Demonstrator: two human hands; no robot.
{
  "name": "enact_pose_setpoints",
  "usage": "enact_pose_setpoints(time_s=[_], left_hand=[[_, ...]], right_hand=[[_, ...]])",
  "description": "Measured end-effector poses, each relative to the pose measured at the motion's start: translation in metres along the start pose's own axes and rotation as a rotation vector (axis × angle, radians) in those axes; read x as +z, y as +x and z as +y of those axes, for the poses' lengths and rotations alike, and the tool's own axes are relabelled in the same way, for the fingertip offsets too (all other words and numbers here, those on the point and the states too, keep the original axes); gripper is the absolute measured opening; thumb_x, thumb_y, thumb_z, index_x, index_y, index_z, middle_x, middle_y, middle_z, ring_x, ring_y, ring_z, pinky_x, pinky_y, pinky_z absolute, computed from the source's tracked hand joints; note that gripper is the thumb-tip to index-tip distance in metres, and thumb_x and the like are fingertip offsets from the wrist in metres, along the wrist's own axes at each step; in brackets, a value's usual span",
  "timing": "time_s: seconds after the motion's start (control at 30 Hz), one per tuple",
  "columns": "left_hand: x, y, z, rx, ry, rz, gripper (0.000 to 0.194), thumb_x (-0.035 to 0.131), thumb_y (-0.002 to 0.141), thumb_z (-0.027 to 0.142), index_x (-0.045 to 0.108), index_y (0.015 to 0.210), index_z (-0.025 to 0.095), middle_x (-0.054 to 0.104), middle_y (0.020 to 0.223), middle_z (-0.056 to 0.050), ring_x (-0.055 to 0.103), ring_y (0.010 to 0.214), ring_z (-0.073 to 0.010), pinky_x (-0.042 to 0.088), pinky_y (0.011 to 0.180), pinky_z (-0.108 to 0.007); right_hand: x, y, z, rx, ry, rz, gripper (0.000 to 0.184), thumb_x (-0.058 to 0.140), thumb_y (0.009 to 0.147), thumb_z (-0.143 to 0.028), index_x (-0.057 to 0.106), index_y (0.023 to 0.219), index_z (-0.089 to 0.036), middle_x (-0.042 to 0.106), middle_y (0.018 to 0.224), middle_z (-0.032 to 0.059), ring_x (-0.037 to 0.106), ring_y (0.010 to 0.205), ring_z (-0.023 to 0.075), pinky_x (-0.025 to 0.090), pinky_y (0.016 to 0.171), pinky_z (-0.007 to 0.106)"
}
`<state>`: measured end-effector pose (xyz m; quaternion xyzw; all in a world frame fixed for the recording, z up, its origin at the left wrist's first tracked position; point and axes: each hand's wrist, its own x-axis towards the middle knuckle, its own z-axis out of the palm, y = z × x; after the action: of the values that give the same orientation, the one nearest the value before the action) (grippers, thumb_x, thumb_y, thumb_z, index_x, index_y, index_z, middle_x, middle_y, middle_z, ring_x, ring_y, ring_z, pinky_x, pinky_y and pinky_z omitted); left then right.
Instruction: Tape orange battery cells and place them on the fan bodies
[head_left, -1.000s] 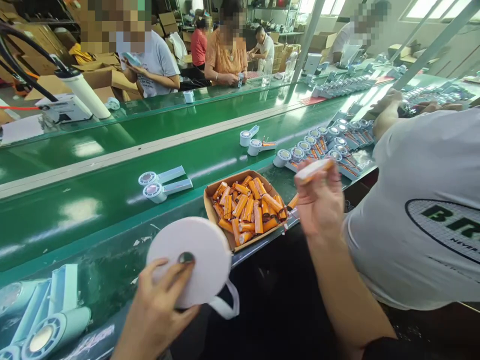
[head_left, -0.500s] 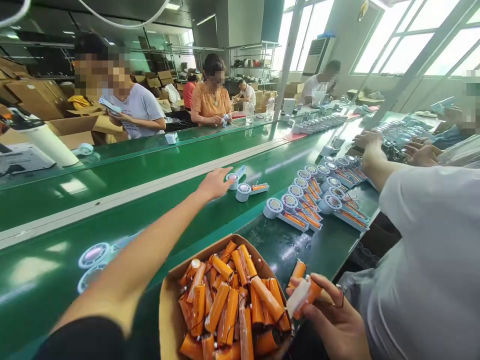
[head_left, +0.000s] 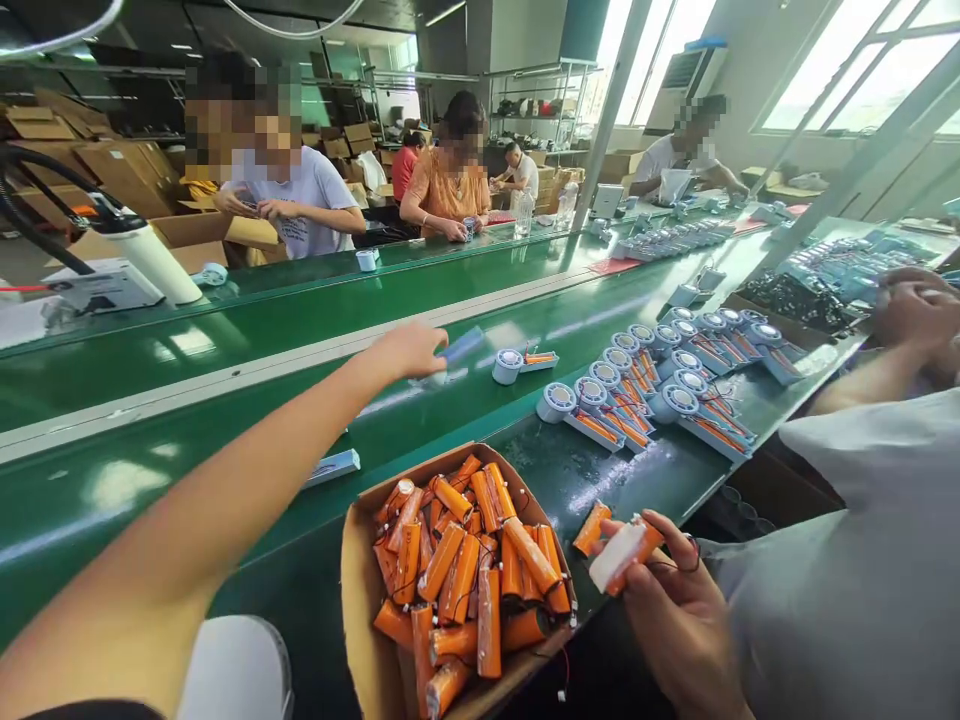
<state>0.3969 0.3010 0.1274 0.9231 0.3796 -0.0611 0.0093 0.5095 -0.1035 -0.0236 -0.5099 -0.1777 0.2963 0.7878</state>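
Observation:
My left hand (head_left: 417, 352) reaches out over the green conveyor belt, its fingers closed on a pale blue handheld fan housing (head_left: 463, 346) that is blurred by motion. Just right of it on the belt lies another fan housing (head_left: 508, 366) with an orange battery in its handle. Close to me, my right hand (head_left: 675, 600) grips an orange battery (head_left: 646, 538) with a white pad on its side, thumb below and fingers above. A single orange battery (head_left: 592, 528) rests on the table beside those fingers. Between my arms stands a cardboard box (head_left: 360, 600) heaped with orange batteries (head_left: 457, 560).
Rows of fan housings (head_left: 604, 375) with batteries and wires stand on the table at right. A co-worker's sleeve (head_left: 885, 450) is close on my right. A light blue handle (head_left: 334, 467) shows beyond my left forearm. Several people sit across the belt (head_left: 247, 440).
My left hand has drawn left, away from the fan housing that stays on the belt, with the other housing in its fingers. The co-worker's hand at right has pulled back. My view has shifted slightly.

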Motion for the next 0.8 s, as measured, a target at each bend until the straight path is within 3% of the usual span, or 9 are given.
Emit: enact_pose_setpoints(time_s=[0.17,0.33,0.5,0.63,0.8], left_hand=[[0.036,-0.048,-0.019,0.28,0.059,-0.165,0.031,0.064,0.09,0.054,0.077,0.111,0.036,0.08,0.102,-0.006,0.072,0.104,-0.0269,0.052,0.093,-0.036],[0.055,-0.055,-0.01,0.353,0.04,-0.196,0.023,0.07,0.086,0.051,0.08,0.094,0.032,0.079,0.109,-0.008,0.069,0.116,-0.0279,0.053,0.094,-0.034],[0.058,-0.049,0.0,0.303,0.061,-0.187,0.014,0.07,0.082,0.025,0.081,0.091,0.023,0.079,0.112,-0.013,0.069,0.117,-0.0292,0.054,0.097,-0.034],[0.056,-0.044,-0.004,0.25,-0.001,-0.179,0.024,0.063,0.089,0.026,0.08,0.105,0.028,0.081,0.111,-0.006,0.074,0.108,-0.0241,0.054,0.093,-0.03],[0.059,-0.041,-0.004,0.18,-0.091,-0.114,0.032,0.05,0.101,0.029,0.072,0.123,0.028,0.079,0.12,-0.007,0.074,0.111,-0.0241,0.053,0.095,-0.03]], right_hand=[[0.006,-0.012,-0.004,-0.027,-0.029,-0.075,0.046,0.09,0.083,-0.033,0.076,0.125,-0.038,0.083,0.117,0.0129,0.083,0.094,0.0338,0.07,0.08,0.05],[0.042,-0.003,-0.033,-0.136,-0.085,-0.169,0.039,0.091,0.083,-0.03,0.077,0.119,-0.036,0.084,0.112,0.0099,0.083,0.093,0.0302,0.07,0.079,0.046],[0.117,0.063,-0.053,-0.294,-0.225,-0.315,0.04,0.093,0.076,-0.026,0.078,0.114,-0.029,0.085,0.104,0.0045,0.082,0.09,0.0239,0.069,0.084,0.042],[0.171,0.135,-0.025,-0.257,-0.422,-0.506,0.045,0.084,0.079,-0.033,0.076,0.122,-0.021,0.084,0.096,0.0036,0.08,0.082,0.0205,0.067,0.085,0.04],[0.195,0.182,0.013,-0.398,-1.137,-0.766,0.043,0.064,0.095,-0.021,0.067,0.138,-0.019,0.083,0.093,0.0024,0.078,0.087,0.0173,0.06,0.086,0.03]])
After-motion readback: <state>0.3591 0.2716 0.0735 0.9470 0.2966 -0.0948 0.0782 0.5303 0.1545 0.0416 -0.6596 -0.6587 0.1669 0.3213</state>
